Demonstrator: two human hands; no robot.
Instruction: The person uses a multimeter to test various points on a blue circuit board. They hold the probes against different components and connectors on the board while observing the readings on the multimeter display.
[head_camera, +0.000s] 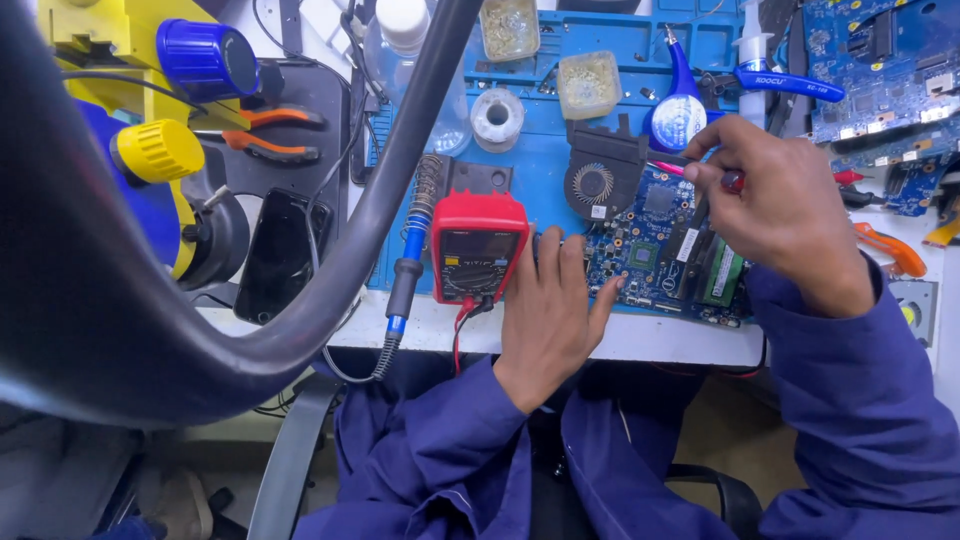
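A blue circuit board (650, 250) with a black fan (600, 180) lies on a blue work mat (535, 150) at the table's front edge. My left hand (550, 315) rests flat on the mat, fingers apart, touching the board's left edge and next to a red multimeter (478, 245). My right hand (785, 205) is above the board's right side, fingers closed on a thin red-and-pink probe (700, 175) that points left over the board. Both arms wear dark blue sleeves.
A blue-handled soldering iron (412, 250) leans left of the meter. A black phone (278, 255), orange pliers (265, 135), solder spool (497, 118), plastic tubs and a blue bottle (678, 115) lie behind. More boards sit at far right. A thick black hose (330, 270) crosses the left.
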